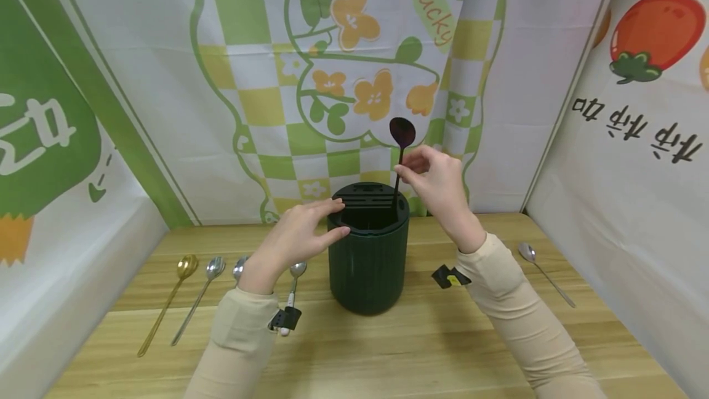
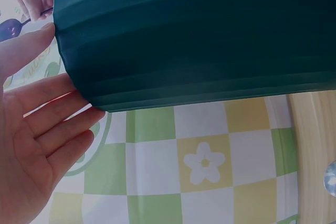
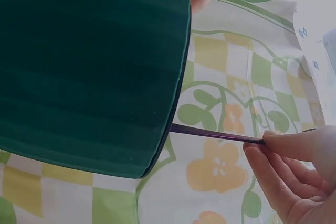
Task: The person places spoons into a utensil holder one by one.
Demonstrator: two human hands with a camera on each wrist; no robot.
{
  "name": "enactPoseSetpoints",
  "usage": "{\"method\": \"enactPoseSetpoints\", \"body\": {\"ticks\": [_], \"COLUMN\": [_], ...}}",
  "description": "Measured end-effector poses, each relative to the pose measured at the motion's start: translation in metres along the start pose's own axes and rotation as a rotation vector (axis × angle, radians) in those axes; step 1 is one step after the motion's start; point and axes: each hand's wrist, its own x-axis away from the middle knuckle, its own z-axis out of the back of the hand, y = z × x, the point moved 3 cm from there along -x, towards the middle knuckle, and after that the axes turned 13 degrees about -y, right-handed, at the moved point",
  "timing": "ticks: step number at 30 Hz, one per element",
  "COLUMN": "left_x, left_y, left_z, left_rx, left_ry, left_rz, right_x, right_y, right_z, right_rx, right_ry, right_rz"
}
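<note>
A dark green ribbed utensil holder [image 1: 368, 276] stands upright on the table, its slotted top and wide opening facing up. My right hand [image 1: 440, 186] pinches a dark purple-black spoon [image 1: 402, 132] by its handle between thumb and fingers. The spoon is upright, bowl on top, and the lower end of its handle dips inside the holder's right rim. My left hand [image 1: 296, 233] rests its straight fingertips on the holder's left rim; in the left wrist view the fingers [image 2: 60, 111] lie spread along the edge.
Left of the holder lie a gold spoon [image 1: 187, 265], a silver fork-like utensil [image 1: 215, 266] and a spoon with a pale handle [image 1: 298, 270]. Another silver utensil [image 1: 240, 266] is partly behind the left wrist. A silver spoon [image 1: 527, 252] lies far right. Printed cloth [image 1: 244, 159] hangs behind.
</note>
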Motion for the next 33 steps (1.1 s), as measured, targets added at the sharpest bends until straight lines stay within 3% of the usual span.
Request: {"method": "enactPoseSetpoints", "body": {"ticks": [33], "left_x": [0.000], "left_y": [0.000], "left_z": [0.000], "left_rx": [0.000], "left_ry": [0.002], "left_rz": [-0.002], "right_x": [0.005], "right_y": [0.016], "right_z": [-0.014], "right_rx": [0.054], "right_ry": [-0.156], "right_rz": [-0.124]}}
